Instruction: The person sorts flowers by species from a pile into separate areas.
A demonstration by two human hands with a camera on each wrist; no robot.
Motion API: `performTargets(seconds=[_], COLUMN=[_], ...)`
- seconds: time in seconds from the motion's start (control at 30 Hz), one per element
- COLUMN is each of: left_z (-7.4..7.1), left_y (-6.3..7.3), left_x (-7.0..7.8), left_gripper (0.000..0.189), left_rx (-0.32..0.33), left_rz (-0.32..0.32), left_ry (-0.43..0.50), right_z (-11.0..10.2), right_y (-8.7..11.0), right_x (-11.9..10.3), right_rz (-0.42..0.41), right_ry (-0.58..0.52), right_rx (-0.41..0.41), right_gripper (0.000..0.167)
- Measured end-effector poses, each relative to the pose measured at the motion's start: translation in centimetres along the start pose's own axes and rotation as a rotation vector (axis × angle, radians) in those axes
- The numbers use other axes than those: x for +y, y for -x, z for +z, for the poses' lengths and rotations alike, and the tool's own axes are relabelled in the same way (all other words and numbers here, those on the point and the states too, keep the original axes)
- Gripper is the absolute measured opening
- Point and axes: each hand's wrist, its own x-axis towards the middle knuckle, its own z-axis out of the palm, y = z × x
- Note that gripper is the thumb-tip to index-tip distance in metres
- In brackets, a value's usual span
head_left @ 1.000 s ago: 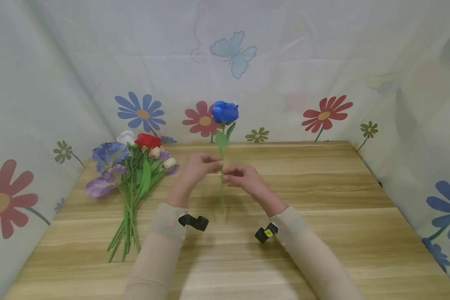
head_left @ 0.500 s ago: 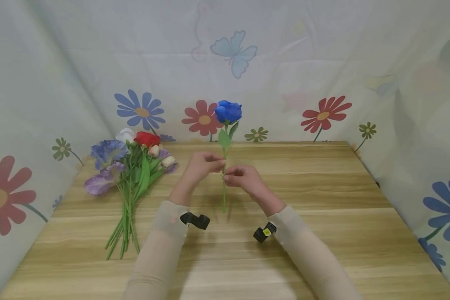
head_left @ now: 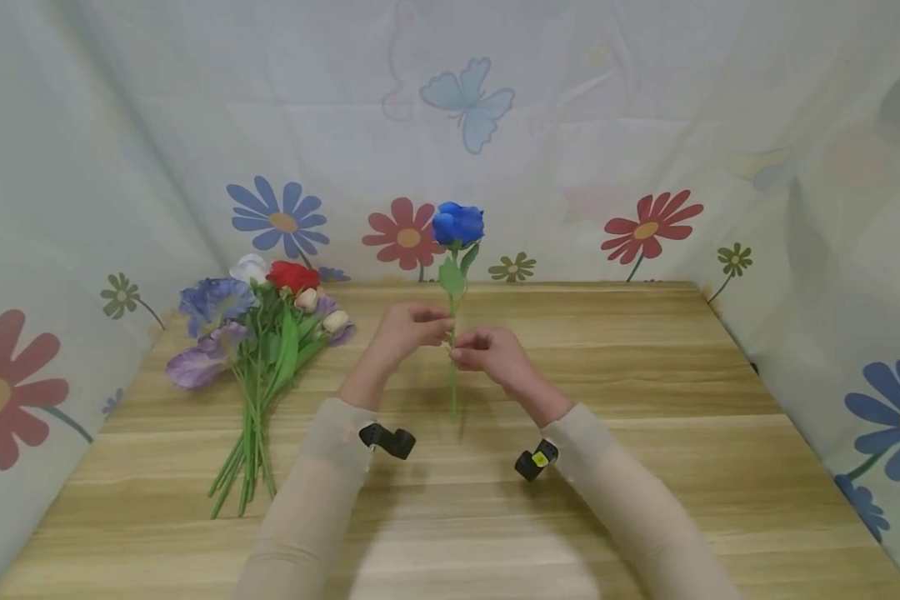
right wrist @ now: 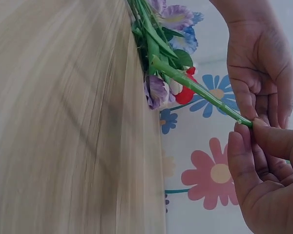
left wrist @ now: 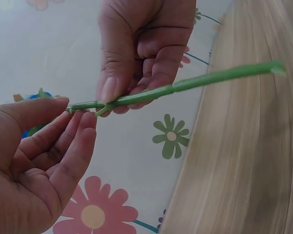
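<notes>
A blue artificial rose (head_left: 458,224) stands upright above the middle of the table, its green stem (head_left: 453,392) pointing down. My left hand (head_left: 408,337) pinches the stem between thumb and fingertips, just below the leaves. Right under it, my right hand (head_left: 495,358) pinches the same stem from the other side. In the left wrist view, the stem (left wrist: 200,82) runs out past both hands to its cut end. A small side stub (left wrist: 101,110) sticks out by the fingertips. The rose's bloom is mostly hidden behind the left hand there.
On the left of the wooden table (head_left: 645,500) lies a bunch of artificial flowers (head_left: 285,342), with red, white and purple blooms at the back and stems towards the front. A white cloth (head_left: 607,125) printed with flowers and a butterfly hangs around the table.
The blue rose has shifted slightly to the right, with both hands staying on its stem. The bunch on the left has not been touched.
</notes>
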Motion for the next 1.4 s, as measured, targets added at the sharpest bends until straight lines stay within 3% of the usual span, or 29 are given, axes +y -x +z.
performTargets(seconds=[0.23, 0.43, 0.67, 0.83, 0.97, 1.27, 1.4], left_z=[-0.9, -2.7, -5.9, -8.5, -10.5, -14.2, -15.4], left_y=[0.3, 1.2, 2.4, 4.1, 5.6, 8.3, 9.0], left_x=[-0.1, -0.5, -1.8, -3.1, -3.6, -5.2, -5.6], left_gripper=[0.038, 0.037, 0.04, 0.041, 0.045, 0.053, 0.055], left_rx=[-0.021, -0.004, 0.012, 0.048, 0.081, 0.098, 0.102], left_rz=[0.048, 0.059, 0.024, 0.005, -0.054, -0.074, -0.117], left_ry=[-0.064, -0.107, -0.182, -0.235, -0.259, -0.383, -0.393], right_z=[-1.4, -3.5, -6.4, -9.0, -11.2, -16.0, -18.0], right_y=[0.2, 0.6, 1.3, 1.9, 2.6, 5.0, 6.0], right_x=[0.3, 1.2, 2.6, 3.5, 4.0, 4.9, 5.2], right_rz=[0.027, 0.031, 0.056, 0.106, 0.133, 0.169, 0.191], right_ry=[0.041, 0.069, 0.045, 0.017, 0.01, 0.073, 0.104], right_rx=[0.0, 0.001, 0.025, 0.054, 0.076, 0.069, 0.081], right_gripper=[0.027, 0.029, 0.032, 0.035, 0.037, 0.045, 0.05])
